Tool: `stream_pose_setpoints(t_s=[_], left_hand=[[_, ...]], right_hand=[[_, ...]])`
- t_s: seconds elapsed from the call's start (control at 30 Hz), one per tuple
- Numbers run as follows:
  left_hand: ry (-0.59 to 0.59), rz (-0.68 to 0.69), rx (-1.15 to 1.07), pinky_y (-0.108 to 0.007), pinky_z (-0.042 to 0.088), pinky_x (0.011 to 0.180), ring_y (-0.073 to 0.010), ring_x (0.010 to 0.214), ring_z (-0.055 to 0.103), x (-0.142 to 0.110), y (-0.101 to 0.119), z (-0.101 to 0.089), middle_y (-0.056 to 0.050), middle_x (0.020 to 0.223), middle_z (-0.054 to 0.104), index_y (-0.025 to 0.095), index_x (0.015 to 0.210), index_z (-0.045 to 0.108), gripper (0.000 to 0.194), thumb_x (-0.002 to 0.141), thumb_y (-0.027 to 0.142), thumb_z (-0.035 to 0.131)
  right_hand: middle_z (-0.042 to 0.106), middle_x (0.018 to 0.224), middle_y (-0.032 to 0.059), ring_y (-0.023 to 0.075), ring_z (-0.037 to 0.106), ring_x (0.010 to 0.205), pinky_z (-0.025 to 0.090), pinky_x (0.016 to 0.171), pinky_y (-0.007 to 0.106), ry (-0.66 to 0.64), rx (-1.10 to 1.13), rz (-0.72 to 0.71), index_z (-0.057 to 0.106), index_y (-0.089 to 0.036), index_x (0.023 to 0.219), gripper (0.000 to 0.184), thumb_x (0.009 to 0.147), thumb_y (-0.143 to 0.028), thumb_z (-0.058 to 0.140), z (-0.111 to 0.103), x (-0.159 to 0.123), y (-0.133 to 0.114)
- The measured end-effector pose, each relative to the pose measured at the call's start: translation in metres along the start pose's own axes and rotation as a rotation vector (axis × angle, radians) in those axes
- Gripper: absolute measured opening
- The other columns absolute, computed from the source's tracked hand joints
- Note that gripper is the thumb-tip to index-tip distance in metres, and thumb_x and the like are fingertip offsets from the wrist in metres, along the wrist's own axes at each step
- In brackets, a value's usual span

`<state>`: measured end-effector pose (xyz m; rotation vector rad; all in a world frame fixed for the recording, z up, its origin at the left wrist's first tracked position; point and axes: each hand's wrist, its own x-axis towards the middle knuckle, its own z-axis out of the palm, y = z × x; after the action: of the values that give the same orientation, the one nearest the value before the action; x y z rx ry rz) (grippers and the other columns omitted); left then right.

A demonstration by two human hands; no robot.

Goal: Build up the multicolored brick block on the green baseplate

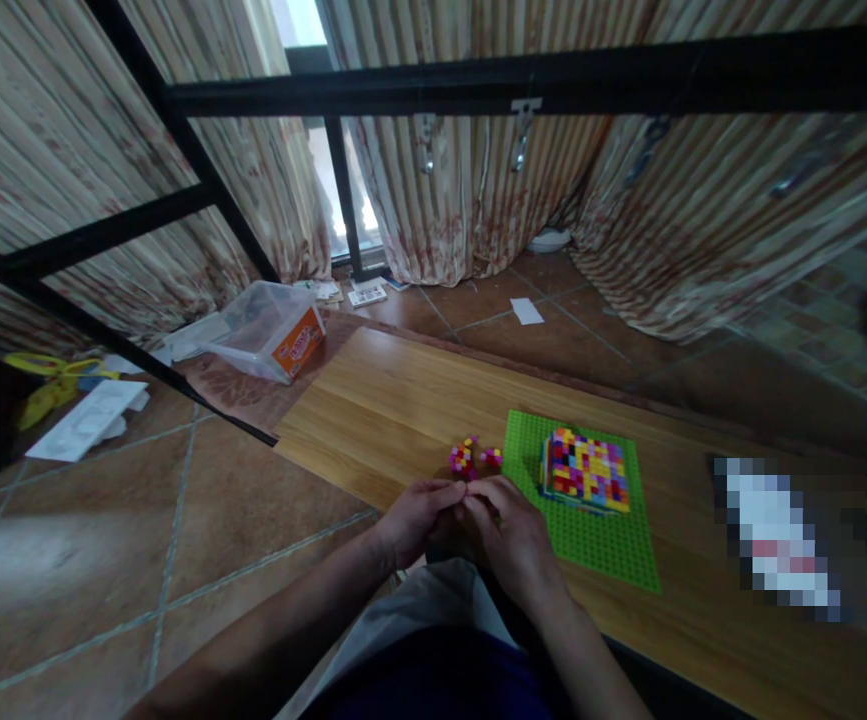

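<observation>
My left hand (419, 515) and my right hand (509, 522) meet at the fingertips above the near edge of the wooden table. Both are closed in a pinch; whatever lies between the fingers is too small to make out. Just beyond them is a small pile of loose toy bricks (462, 458) in pink, yellow and orange, with a few more bricks (491, 457) beside it. To the right of my hands lies a green baseplate (605, 550). On it stands a low block of many-coloured bricks (587, 470), built up in layers.
A clear plastic box (253, 330) with an orange label stands past the table's left end. The wooden table (395, 385) runs to the right, where a pixelated patch hides something. A black metal frame (463, 95) crosses in front of striped curtains (463, 200). White packaging (88, 420) lies at left.
</observation>
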<state>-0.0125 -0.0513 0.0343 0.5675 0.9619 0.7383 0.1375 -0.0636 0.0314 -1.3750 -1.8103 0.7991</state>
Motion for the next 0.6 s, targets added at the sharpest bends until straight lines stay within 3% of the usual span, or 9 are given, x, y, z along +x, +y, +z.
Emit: stream_pose_setpoints(t_s=[0.27,0.37,0.47,0.6], left_hand=[[-0.090,-0.062,-0.014,-0.023,0.010,0.042,-0.0031,0.041,0.024,-0.006,-0.005,0.001,0.007,0.046,0.035,0.012,0.063,0.057,0.037,0.072,0.045,0.072],[-0.045,-0.060,-0.093,-0.021,0.012,0.042,-0.0039,0.042,0.027,-0.002,-0.005,0.003,0.006,0.048,0.034,0.013,0.062,0.055,0.025,0.072,0.032,0.068],[-0.096,-0.124,-0.268,-0.017,0.017,0.042,-0.0039,0.045,0.030,0.004,-0.007,0.004,0.005,0.052,0.036,0.013,0.061,0.051,0.013,0.065,0.018,0.062],[-0.090,-0.164,-0.374,-0.015,0.018,0.040,-0.0036,0.044,0.031,0.007,-0.006,0.000,0.004,0.055,0.040,0.013,0.064,0.052,0.012,0.069,0.020,0.059]], right_hand=[[0.066,0.087,0.0017,0.0147,0.062,0.083,0.050,0.077,0.029,0.044,0.234,0.037,0.067,-0.023,0.087,0.020,0.092,-0.034,0.051,-0.005,-0.013,0.004],[0.066,0.093,0.0028,0.0153,0.063,0.088,0.051,0.079,0.029,0.075,0.194,0.009,0.069,-0.025,0.093,0.018,0.091,-0.033,0.053,-0.005,-0.014,-0.002],[0.067,0.099,0.0032,0.0157,0.063,0.091,0.051,0.080,0.029,0.053,0.109,-0.032,0.071,-0.028,0.096,0.018,0.090,-0.029,0.054,-0.002,-0.015,-0.011],[0.068,0.101,0.0029,0.0156,0.064,0.094,0.051,0.084,0.030,0.072,0.062,-0.050,0.070,-0.027,0.099,0.020,0.090,-0.026,0.053,-0.001,-0.004,-0.017]])
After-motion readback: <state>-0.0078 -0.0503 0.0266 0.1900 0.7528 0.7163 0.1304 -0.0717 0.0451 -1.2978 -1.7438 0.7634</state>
